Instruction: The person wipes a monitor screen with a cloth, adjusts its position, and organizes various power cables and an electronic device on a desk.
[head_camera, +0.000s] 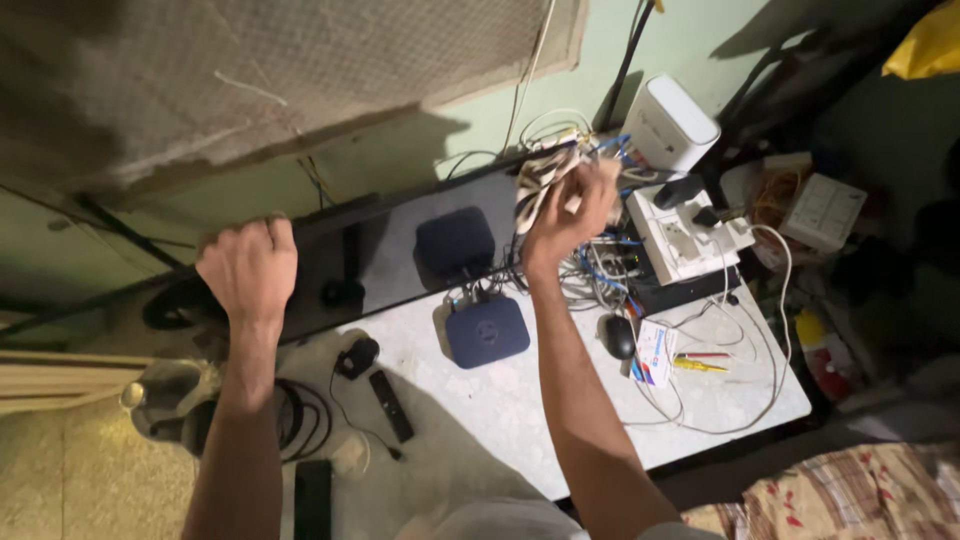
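Head view. The left hand (248, 268) gripped the top edge of a dark flat screen (400, 250) standing on the bench (520, 400), fingers curled over it. The right hand (570, 215) held a striped cloth (540, 175) above a tangle of cables (600, 265), fingers closed around it. A dark blue box (487, 331) lay before the screen; a white socket board (685, 235) sat just right of the cables.

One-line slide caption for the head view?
Left hand grips the dark screen's top edge while right hand clutches a striped cloth above tangled cables.
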